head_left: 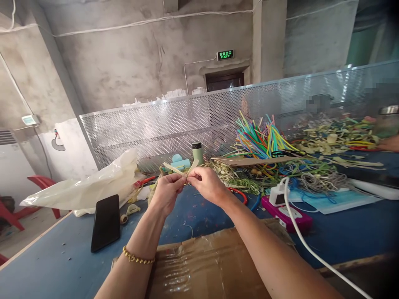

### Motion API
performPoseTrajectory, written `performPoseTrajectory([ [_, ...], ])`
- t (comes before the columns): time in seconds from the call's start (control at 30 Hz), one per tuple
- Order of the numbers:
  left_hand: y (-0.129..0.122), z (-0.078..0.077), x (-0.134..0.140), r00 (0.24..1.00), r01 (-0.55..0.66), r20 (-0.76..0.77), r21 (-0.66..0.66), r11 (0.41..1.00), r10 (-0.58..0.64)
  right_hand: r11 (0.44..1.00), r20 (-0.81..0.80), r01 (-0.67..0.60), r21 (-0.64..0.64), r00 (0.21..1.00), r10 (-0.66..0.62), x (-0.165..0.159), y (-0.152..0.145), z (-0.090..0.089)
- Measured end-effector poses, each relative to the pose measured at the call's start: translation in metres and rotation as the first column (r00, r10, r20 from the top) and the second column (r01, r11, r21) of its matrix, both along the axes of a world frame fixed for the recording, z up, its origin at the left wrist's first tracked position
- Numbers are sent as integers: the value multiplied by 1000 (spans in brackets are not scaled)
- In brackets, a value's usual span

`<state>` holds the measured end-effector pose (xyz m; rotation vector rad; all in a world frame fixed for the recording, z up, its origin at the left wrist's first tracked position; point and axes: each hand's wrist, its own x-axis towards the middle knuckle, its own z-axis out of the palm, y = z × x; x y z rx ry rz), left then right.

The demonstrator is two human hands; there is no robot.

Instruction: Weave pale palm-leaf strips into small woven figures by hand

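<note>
My left hand [166,190] and my right hand [207,182] meet above the blue table, both pinching a pale yellow-green strip [173,167] between thumb and fingers. Its two ends stick up and spread apart in a V above my fingertips. The part between my fingers is mostly covered. Below my forearms lies a brown cardboard sheet [202,265] with creased clear tape on it. Just behind my hands are a green bottle with a black lid [197,153] and a light-blue object [179,162] whose kind I cannot make out.
A black phone [106,222] lies left, near a plastic bag [90,187]. Colourful thin strands [264,139] and tangled cords [324,178] fill the back right. A white cable crosses beside a magenta box [288,214] and blue mask [343,201]. Another person's hand [389,144] shows far right.
</note>
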<state>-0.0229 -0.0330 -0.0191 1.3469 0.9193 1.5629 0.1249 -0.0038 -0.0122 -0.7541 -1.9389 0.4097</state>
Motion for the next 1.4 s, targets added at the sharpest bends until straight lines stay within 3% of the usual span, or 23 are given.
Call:
performPoseTrajectory([
  [0.2, -2, 2, -1, 1000, -7, 8, -19, 1000, 7, 994, 3, -96, -55, 995, 96, 2, 0, 0],
  [0.4, -1, 1, -3, 999, -51, 3, -14, 999, 51, 993, 53, -115, -3, 992, 115, 4, -1, 1],
  [0.7, -4, 4, -2, 998, -17, 67, -5, 1000, 18, 999, 56, 38, 37, 998, -40, 2, -6, 5],
  [0.87, -8, 7, 1, 994, 70, 94, -58, 996, -64, 991, -58, 122, -62, 990, -125, 5, 1, 5],
  [0.93, -8, 7, 3, 994, 64, 97, -57, 996, -58, 992, -90, 77, -96, 992, -86, 6, 4, 4],
  [1.03, -6, 6, 4, 994, 35, 103, -53, 998, -29, 986, -153, -86, -145, 986, 64, 7, 7, 2],
  [1.13, -6, 5, 6, 995, 7, 96, -53, 999, -2, 980, -185, -173, -102, 971, 153, 6, 8, 0],
  [1.23, -7, 5, 8, 999, -8, 45, -45, 999, 10, 996, -193, -83, -17, 978, 78, 4, 9, 0],
  [1.4, -10, 5, 12, 1000, -22, -11, -44, 999, 22, 1000, -193, 21, 16, 981, -18, 2, 8, 1],
])
